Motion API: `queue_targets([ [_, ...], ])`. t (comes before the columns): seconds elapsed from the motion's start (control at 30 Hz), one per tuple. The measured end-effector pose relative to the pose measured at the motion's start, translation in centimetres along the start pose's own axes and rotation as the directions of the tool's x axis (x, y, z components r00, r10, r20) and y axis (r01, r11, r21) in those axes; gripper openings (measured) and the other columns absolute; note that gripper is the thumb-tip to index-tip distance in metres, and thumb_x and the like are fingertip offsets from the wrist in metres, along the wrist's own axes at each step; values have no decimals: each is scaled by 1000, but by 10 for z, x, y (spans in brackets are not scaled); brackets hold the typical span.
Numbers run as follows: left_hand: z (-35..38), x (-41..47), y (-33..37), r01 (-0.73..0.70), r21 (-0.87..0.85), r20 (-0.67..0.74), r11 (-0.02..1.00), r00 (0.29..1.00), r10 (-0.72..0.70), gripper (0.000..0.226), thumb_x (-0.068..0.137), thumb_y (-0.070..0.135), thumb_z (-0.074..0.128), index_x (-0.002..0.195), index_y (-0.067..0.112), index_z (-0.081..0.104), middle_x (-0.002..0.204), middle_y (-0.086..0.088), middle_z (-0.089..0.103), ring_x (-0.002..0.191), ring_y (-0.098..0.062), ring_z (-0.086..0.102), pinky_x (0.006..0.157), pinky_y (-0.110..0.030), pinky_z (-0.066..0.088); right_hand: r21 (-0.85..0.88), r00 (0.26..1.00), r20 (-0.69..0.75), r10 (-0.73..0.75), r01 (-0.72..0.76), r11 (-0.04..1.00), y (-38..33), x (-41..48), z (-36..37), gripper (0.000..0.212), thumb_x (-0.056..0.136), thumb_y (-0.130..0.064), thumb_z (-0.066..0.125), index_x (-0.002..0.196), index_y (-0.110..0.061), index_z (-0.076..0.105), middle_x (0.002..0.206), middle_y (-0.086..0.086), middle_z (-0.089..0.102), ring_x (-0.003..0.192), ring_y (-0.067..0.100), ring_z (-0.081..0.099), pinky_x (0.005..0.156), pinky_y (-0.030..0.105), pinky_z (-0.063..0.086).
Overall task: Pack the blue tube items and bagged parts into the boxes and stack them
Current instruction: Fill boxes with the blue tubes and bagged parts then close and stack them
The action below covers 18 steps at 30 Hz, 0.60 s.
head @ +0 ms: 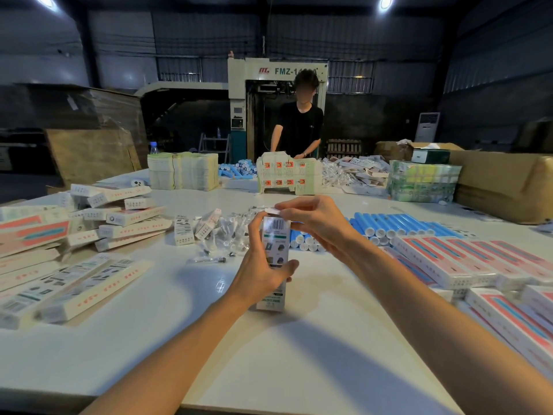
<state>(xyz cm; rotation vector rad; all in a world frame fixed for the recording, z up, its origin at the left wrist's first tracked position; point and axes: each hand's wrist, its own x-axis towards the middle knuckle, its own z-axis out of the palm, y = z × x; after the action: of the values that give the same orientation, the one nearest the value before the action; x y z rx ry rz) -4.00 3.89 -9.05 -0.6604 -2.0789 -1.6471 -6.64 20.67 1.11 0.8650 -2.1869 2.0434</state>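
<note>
Box [276, 247]: upright at centre of tabletop [299, 354], barcode face toward camera, lower end down at the surface.
Left hand [263, 265]: wrapped round the box mid-body, thumb on the near face, fingers curled behind.
Right hand [314, 223]: pinching the top flap [273, 211] between thumb and fingertips.
Blue tubes [389, 226]: lying in rows at 2 o'clock of the box, white caps toward camera.
Bagged parts [230, 232]: loose clear heap at 10 o'clock, near the box.
Closed boxes [466, 262]: rows at 3 to 4 o'clock.
More boxes [119, 223]: jumbled pile at 9 o'clock.
Second person [299, 127]: standing at 12 o'clock, far edge.
</note>
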Motion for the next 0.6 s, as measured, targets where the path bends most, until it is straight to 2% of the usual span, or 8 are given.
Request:
queue_targets([
  [0.13, 2, -2, 2, -1, 49, -44, 999, 999, 4, 116, 77, 13, 88, 152, 62, 14, 125, 19, 54, 88, -19, 77, 62, -27, 63, 49, 996, 13, 85, -86, 995, -5, 2, -1, 12, 86, -5, 79, 85, -15, 85, 106, 3, 80, 99, 13, 75, 81, 26, 63],
  [0.23, -1, -2, 3, 44, -14, -47, 999, 998, -45, 127, 73, 4, 86, 156, 60, 7, 125, 13, 58, 87, -24, 78, 60, -38, 66, 48, 996, -10, 90, -89, 995, -3, 2, -2, 15, 86, -1, 78, 78, -12, 84, 105, 4, 80, 96, 14, 76, 78, 24, 61],
  [0.33, -3, -3, 9, 38, -19, -20, 999, 999, -38, 129, 73, 3, 84, 159, 61, 7, 121, 35, 57, 90, -21, 77, 58, -42, 66, 16, 998, 12, 67, -67, 998, -2, 3, -5, 12, 85, -2, 78, 78, -10, 83, 106, 3, 80, 98, 13, 76, 79, 23, 61],
  [0.37, -3, -4, 11, 32, -19, -14, 999, 999, -33, 128, 74, 4, 83, 160, 62, 8, 124, 38, 56, 89, -22, 78, 57, -41, 66, -10, 998, 23, 55, -55, 998, -2, 3, -5, 9, 85, -3, 78, 80, -8, 82, 106, 3, 80, 100, 14, 75, 80, 23, 61],
  [0.43, -3, -5, 12, 18, -3, -11, 1000, 1000, -18, 125, 74, 6, 80, 160, 64, 10, 135, 27, 55, 82, -25, 78, 56, -39, 65, -69, 999, 37, 27, -24, 997, -3, 4, -4, 3, 86, -5, 78, 85, -7, 81, 105, 2, 80, 101, 14, 75, 81, 26, 62],
  [0.5, -4, -5, 12, 1, 20, -20, 1000, 1000, 0, 122, 73, 6, 76, 158, 66, 13, 142, 20, 52, 79, -25, 78, 55, -35, 64, -192, 999, 32, -16, 22, 981, -5, 4, -1, 7, 88, -11, 76, 90, -13, 82, 101, -2, 81, 98, 11, 74, 82, 27, 63],
  [0.6, -4, -4, 10, 1, 21, -35, 1000, 999, 0, 116, 73, 4, 74, 156, 63, 18, 138, 13, 55, 76, -24, 78, 55, -29, 62, -368, 997, 41, -64, 75, 927, -7, 0, 4, 18, 92, -18, 70, 104, -22, 83, 100, -11, 79, 99, 6, 72, 81, 26, 63],
])
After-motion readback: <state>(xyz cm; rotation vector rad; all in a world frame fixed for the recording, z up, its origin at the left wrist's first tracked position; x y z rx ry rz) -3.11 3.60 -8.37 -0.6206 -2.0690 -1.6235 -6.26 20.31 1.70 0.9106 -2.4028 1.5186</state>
